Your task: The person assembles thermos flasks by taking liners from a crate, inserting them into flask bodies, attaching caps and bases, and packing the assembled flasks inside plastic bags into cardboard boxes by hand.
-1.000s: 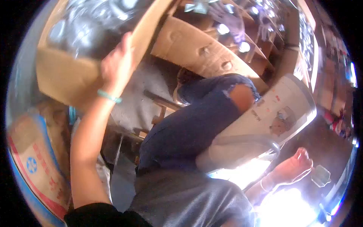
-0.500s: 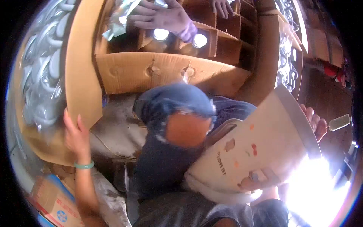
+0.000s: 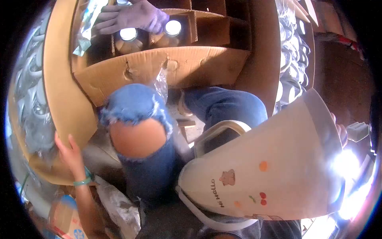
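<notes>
My left hand (image 3: 71,157) rests at the lower edge of a cardboard flap (image 3: 65,67), with its visible fingers stretched and apart; a green bangle (image 3: 82,181) circles the wrist. My right hand (image 3: 341,129) grips the wide rim of a large pale tapered container (image 3: 290,159), its fingers mostly hidden behind it. The container lies tilted across my lap, printed with "Hi Hello", a small bear, cherries and orange spots. A loop handle (image 3: 234,125) shows by its narrow end.
Ahead, a divided cardboard box (image 3: 163,65) holds white-capped bottles (image 3: 173,28) and a purple-grey glove (image 3: 137,18). Boxes of clear and white plastic items (image 3: 36,99) stand left and right. Beneath my left forearm lies a printed carton (image 3: 65,221).
The container has swung closer and flatter, showing more of its printed side. My view has shifted to the right, and my left hand stays by the flap.
</notes>
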Motion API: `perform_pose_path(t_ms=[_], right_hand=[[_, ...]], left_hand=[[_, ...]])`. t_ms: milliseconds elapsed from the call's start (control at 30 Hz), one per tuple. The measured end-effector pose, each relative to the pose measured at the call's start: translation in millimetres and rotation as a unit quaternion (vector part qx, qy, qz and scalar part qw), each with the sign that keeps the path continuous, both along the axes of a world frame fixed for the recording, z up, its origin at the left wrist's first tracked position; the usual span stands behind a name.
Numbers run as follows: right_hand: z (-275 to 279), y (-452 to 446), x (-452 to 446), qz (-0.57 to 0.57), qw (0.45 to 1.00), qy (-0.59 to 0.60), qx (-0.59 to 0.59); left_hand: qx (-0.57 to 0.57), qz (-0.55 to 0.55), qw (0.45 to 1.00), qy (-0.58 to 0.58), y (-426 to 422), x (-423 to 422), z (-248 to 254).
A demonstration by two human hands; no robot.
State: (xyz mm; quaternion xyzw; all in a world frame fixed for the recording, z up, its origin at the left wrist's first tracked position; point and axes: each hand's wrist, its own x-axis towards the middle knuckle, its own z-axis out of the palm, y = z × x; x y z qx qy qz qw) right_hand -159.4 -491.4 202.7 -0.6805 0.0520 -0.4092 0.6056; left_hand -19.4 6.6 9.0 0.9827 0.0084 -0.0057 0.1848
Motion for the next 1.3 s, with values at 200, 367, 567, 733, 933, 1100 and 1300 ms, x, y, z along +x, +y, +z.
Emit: perform_pose_path(t_ms=[200,367,567,733,933,1100,1300], right_hand=[[-4.6,7.6,-3.2,0.006,0.998,-0.041,0.041],[-6.1,17.3,5.0,0.037,0.99,-0.101,0.09],[1.2,20.1,-29.8,0.095,0.949,-0.203,0.22],[1.3,18.2,-23.5,0.072,0.921,-0.256,0.285],[0.8,16.8,-18.9,0.063,0.944,-0.201,0.254],[8.8,25.6,-4.4,0.089,0.979,-0.064,0.172],[72.9,4.9,-12.2,0.101,0.99,0.068,-0.075]], left_hand=[[-0.189,-0.259,0.937,-0.14,-122.6,40.3,93.3],[0.006,-0.739,0.67,0.067,-283.6,47.5,106.2],[0.23,-0.757,0.53,0.305,-324.2,-42.7,-16.9],[0.175,-0.712,0.577,0.36,-325.1,-35.2,-14.3],[-0.038,-0.416,0.908,0.045,-314.3,144.8,177.6],[-0.203,-0.39,0.882,-0.169,-282.1,170.6,238.1],[-0.303,-0.415,0.853,-0.093,-270.4,79.8,223.1]])
